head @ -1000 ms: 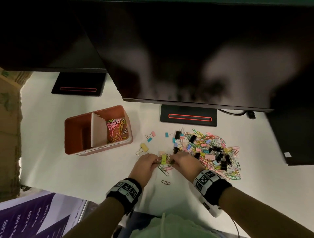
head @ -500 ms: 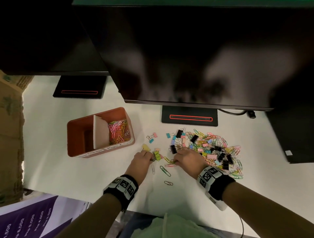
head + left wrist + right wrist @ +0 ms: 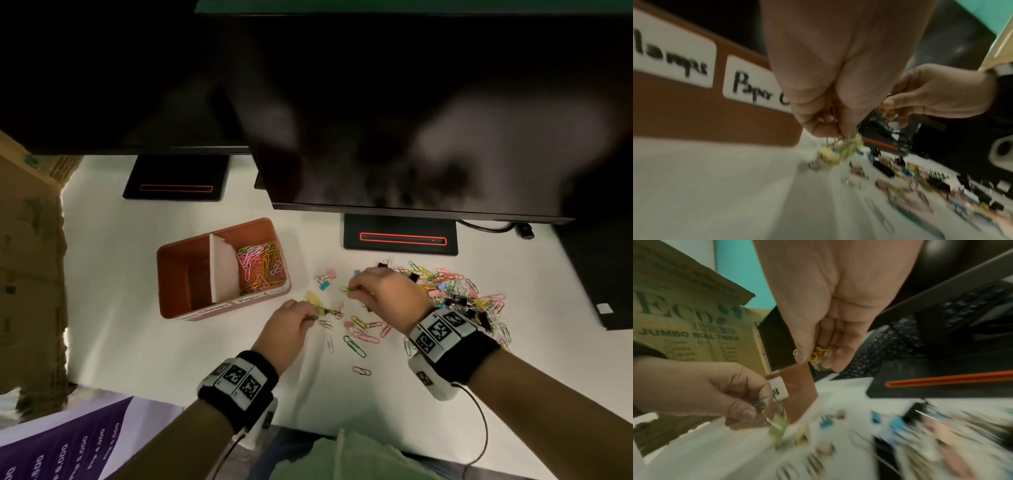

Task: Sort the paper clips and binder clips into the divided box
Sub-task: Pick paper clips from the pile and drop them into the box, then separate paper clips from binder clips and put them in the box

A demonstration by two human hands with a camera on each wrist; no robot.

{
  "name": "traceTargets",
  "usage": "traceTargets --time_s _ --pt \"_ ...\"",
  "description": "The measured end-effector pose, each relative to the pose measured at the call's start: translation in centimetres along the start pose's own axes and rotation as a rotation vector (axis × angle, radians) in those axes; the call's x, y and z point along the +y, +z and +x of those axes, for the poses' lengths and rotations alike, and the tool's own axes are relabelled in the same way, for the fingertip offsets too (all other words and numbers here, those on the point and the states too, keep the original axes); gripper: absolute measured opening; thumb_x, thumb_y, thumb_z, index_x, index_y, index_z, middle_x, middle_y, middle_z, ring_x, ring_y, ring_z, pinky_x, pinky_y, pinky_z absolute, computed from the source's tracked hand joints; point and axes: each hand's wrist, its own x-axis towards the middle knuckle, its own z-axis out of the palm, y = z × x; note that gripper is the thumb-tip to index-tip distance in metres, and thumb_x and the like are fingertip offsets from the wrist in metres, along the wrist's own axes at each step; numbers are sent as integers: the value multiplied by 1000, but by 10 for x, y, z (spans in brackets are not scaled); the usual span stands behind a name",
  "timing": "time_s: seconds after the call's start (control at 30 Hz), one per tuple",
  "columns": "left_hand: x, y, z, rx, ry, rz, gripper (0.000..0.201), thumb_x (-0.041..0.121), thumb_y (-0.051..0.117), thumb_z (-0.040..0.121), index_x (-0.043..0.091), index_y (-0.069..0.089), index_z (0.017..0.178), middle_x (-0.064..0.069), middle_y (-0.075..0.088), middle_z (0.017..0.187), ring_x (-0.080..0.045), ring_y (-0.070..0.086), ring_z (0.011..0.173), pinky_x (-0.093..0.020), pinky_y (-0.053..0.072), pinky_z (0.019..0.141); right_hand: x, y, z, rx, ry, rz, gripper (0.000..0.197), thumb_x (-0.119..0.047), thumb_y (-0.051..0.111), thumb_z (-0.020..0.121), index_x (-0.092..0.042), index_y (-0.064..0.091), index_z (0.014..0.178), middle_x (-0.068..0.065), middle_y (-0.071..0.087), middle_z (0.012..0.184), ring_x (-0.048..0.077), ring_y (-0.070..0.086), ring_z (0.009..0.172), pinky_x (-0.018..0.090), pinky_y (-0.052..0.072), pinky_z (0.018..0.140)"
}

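Note:
The brown divided box [image 3: 178, 260] stands left of centre; its right compartment holds coloured paper clips [image 3: 260, 270], and its left one looks dark and bare. My left hand [image 3: 313, 316] pinches a green binder clip [image 3: 321, 311] by its wire handles, low over the table near the box's front corner. That clip [image 3: 779, 423] hangs below the thumb in the right wrist view. My right hand [image 3: 352, 288] is raised just to the right and pinches yellow paper clips [image 3: 816, 356]. A mixed pile of clips [image 3: 462, 294] lies behind the right wrist.
Loose paper clips [image 3: 359, 337] and small binder clips [image 3: 325, 278] lie scattered between the hands and the box. Two dark monitors overhang the far side, on black stands [image 3: 400, 236]. A cardboard carton [image 3: 27, 257] borders the table's left; a purple sheet [image 3: 68, 445] lies at the near left.
The hands have drawn apart. The right hand rose toward the far side with yellow paper clips; the left hand moved left toward the box with the green binder clip.

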Motion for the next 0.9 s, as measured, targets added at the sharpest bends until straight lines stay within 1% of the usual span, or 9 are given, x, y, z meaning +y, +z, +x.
traceTargets --time_s 0.1,0.27,0.47,0.57,0.63,0.7,0.77,0.83,0.9 --pt "-1 -33 -6 -16 33 -4 10 10 56 88 14 63 94 -1 60 89 -12 53 81 -10 33 66 -35 -3 34 41 -53 46 22 -30 56 91 -15 65 103 4 68 103 23 62 94 38 51 84" --pt "6 -88 -7 113 72 -45 9 8 63 84 12 66 91 9 61 85 -1 52 75 -1 35 69 -89 -2 91 30 -106 63 23 -29 56 90 -14 63 107 8 65 106 26 61 96 39 50 87" --pt "-24 -127 22 380 -127 -189 18 9 66 82 26 61 84 11 63 80 -1 59 75 -12 44 75 -109 13 137 -56 -20 -3 28 -28 52 92 -16 59 116 8 66 115 27 59 106 37 47 91" --pt "-33 -122 31 342 -198 -183 25 13 70 80 13 64 105 2 65 98 -10 61 90 -20 45 86 -105 16 137 -25 -15 58 34 -31 53 92 -16 56 123 7 64 119 24 60 108 33 47 93" --pt "-29 -118 26 334 -107 -91 36 17 70 80 13 62 114 5 57 108 -10 58 96 -19 44 88 -97 13 123 46 -69 136 33 -30 55 91 -17 57 121 4 62 117 19 60 102 28 46 90" --pt "-17 -114 15 335 28 -87 34 18 69 81 18 62 114 11 53 107 -1 55 93 -12 44 85 -82 8 102 99 -112 158 27 -30 58 89 -18 59 113 0 60 105 14 57 87 26 46 81" --pt "-2 -102 1 260 118 -139 25 20 67 83 23 63 108 13 54 98 3 54 83 -6 43 75 -62 5 75 85 -96 114 23 -33 60 87 -20 58 107 -6 52 94 7 49 76 25 44 72" --pt "8 -80 -6 115 153 -117 18 23 65 84 23 62 101 11 54 92 0 53 75 -7 43 67 -40 6 47 1 -27 52 27 -39 61 86 -23 55 107 -11 48 91 4 46 72 27 46 70" --pt "11 -53 -7 -39 128 -58 19 23 66 83 22 61 101 7 55 95 -5 53 76 -14 45 69 -18 9 18 -131 59 -12 34 -42 62 85 -26 51 112 -11 48 93 7 50 78 28 49 73"
